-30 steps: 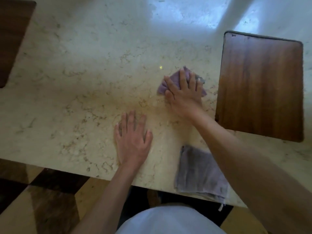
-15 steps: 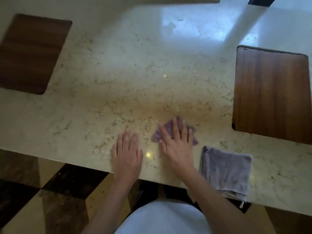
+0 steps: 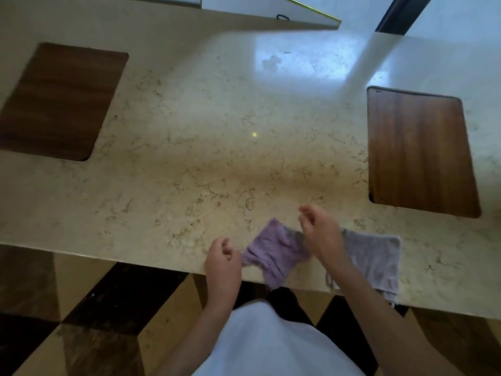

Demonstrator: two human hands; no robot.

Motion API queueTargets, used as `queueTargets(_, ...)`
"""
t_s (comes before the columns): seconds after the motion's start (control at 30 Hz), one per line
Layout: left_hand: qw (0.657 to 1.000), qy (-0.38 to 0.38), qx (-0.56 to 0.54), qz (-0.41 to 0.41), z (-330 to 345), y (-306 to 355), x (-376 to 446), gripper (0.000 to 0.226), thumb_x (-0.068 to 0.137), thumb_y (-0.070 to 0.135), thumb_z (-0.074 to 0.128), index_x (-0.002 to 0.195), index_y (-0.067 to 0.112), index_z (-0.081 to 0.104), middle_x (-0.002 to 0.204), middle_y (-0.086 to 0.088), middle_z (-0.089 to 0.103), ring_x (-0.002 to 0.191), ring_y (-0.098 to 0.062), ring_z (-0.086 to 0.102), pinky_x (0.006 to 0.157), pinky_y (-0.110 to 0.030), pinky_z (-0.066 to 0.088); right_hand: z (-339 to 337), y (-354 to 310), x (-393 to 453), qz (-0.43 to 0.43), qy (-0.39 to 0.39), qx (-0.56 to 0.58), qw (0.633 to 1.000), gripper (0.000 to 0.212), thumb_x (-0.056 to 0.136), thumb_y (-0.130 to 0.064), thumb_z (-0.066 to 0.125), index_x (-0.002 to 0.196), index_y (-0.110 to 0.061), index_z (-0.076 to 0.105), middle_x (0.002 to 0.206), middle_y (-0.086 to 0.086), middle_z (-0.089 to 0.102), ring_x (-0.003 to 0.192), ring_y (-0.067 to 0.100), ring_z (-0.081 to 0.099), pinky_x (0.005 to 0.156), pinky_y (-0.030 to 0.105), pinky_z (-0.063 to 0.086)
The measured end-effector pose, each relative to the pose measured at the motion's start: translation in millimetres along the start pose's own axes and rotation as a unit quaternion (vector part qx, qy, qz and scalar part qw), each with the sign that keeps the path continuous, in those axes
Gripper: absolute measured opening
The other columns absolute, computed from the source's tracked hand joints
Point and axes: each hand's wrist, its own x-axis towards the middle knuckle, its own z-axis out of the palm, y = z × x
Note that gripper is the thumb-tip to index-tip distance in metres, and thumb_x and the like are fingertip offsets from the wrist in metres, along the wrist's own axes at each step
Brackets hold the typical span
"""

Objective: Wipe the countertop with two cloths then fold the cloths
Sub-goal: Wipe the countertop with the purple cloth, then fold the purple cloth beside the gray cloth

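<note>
Two cloths lay at the near edge of the marble desk (image 3: 217,158): a crumpled purple cloth (image 3: 273,251), just released, and a grey cloth (image 3: 376,256) to its right. Half a second before, the right hand (image 3: 320,232) had pressed the purple one flat; now it hovered above, fingers loosely curled, holding nothing. The left hand (image 3: 222,259), also empty and half-curled, waited beside it. Wiping looked finished, folding next. The right forearm hid part of the grey cloth.

— Carried by? Beige veined marble countertop (image 3: 217,164).
— Lying on it? Purple cloth (image 3: 273,251) rumpled at lower centre, overhanging the near edge; grey cloth (image 3: 376,259) just right; brown mats upper left (image 3: 57,101) and right (image 3: 420,150).
</note>
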Motion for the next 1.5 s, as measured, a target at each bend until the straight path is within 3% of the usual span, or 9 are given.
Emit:
queueTargets(0.13,0.984,-0.014,-0.104,-0.143,-1.2,-9.3,-2.3,0.011,0.088,0.006,0.056,0.091,0.004,0.066,0.073,-0.012,0.072,0.056,-0.02,0.066,0.051,-0.029,0.052,15.1,-7.3,6.0,0.028,-0.107,-0.035,0.993,0.022,0.097,-0.012,0.054,0.118,-0.011,0.061,0.1,0.012,0.071,0.092,0.028,0.066,0.077,0.034,0.049)
queueTargets(0.33,0.989,-0.06,-0.072,-0.114,2.9,2.0,-8.0,0.011,0.085,0.015,0.069,0.082,0.004,0.068,0.054,-0.012,0.067,0.046,-0.019,0.059,0.043,-0.025,0.045,30.7,-15.2,9.7,-0.018,-0.108,-0.095,0.989,0.012,0.091,-0.022,0.068,0.098,-0.014,0.062,0.095,0.009,0.067,0.091,0.03,0.06,0.074,0.038,0.048)
queueTargets(0.53,0.994,-0.062,-0.045,-0.074,0.4,5.7,-9.2,0.005,0.088,0.011,0.063,0.084,0.008,0.064,0.072,-0.014,0.071,0.055,-0.019,0.061,0.046,-0.026,0.048,26.1,-19.5,7.9,-0.014,-0.097,-0.044,0.994,0.003,0.089,-0.012,0.065,0.091,-0.013,0.063,0.081,0.004,0.063,0.083,0.028,0.061,0.065,0.032,0.043)
queueTargets(0.7,0.996,-0.078,-0.039,0.023,-13.3,16.9,-2.6,0.008,0.093,0.016,0.06,0.085,0.014,0.06,0.083,-0.008,0.07,0.076,-0.024,0.069,0.058,-0.029,0.052,-4.3,-27.0,1.2,0.024,-0.049,0.078,0.995,0.019,0.085,-0.009,0.069,0.075,-0.018,0.056,0.07,-0.001,0.057,0.068,0.017,0.054,0.06,0.029,0.041)
queueTargets(0.83,0.992,-0.07,-0.045,0.097,-22.2,38.4,3.9,0.007,0.093,0.016,0.061,0.087,0.018,0.063,0.085,-0.006,0.071,0.08,-0.023,0.07,0.068,-0.037,0.061,-29.7,-27.1,-13.0,0.037,-0.007,0.191,0.981,0.008,0.086,-0.004,0.069,0.086,-0.006,0.061,0.078,0.005,0.06,0.07,0.014,0.055,0.06,0.022,0.046)
queueTargets(0.97,0.981,-0.061,-0.062,0.171,-24.0,69.2,-0.5,0.009,0.093,0.015,0.063,0.095,0.023,0.066,0.091,0.004,0.068,0.085,-0.009,0.066,0.068,-0.019,0.053,-54.7,-20.2,-25.4,-0.009,0.029,0.251,0.967,0.024,0.09,0.0,0.066,0.111,-0.011,0.069,0.098,0.006,0.073,0.086,0.014,0.069,0.068,0.018,0.054)
queueTargets(1.17,0.962,-0.108,-0.097,0.233,-2.8,105.5,-10.2,0.021,0.092,0.014,0.068,0.111,0.02,0.075,0.096,0.009,0.075,0.09,0.001,0.071,0.083,-0.016,0.056,-99.3,-2.1,-40.2,-0.043,0.116,0.237,0.964,0.024,0.092,-0.001,0.066,0.114,-0.009,0.072,0.101,0.003,0.073,0.091,0.003,0.068,0.079,0.012,0.054)
queueTargets(1.33,0.952,-0.136,-0.074,0.263,40.7,126.2,-38.5,0.024,0.086,0.015,0.075,0.111,0.018,0.076,0.095,0.006,0.077,0.089,-0.004,0.073,0.082,-0.021,0.057,-143.3,41.9,-54.2,-0.082,0.155,0.154,0.972,0.027,0.09,-0.003,0.07,0.114,-0.013,0.071,0.094,-0.009,0.069,0.083,-0.001,0.064,0.074,0.009,0.051)
queueTargets(1.5,0.943,-0.116,-0.018,0.311,94.9,133.2,-79.3,0.015,0.083,0.016,0.078,0.097,0.022,0.078,0.085,0.008,0.076,0.079,-0.004,0.072,0.077,-0.027,0.061,-186.3,105.2,-72.0,-0.129,0.197,0.048,0.971,0.019,0.087,-0.003,0.073,0.104,-0.011,0.073,0.09,-0.003,0.07,0.08,-0.003,0.062,0.074,0.006,0.049)
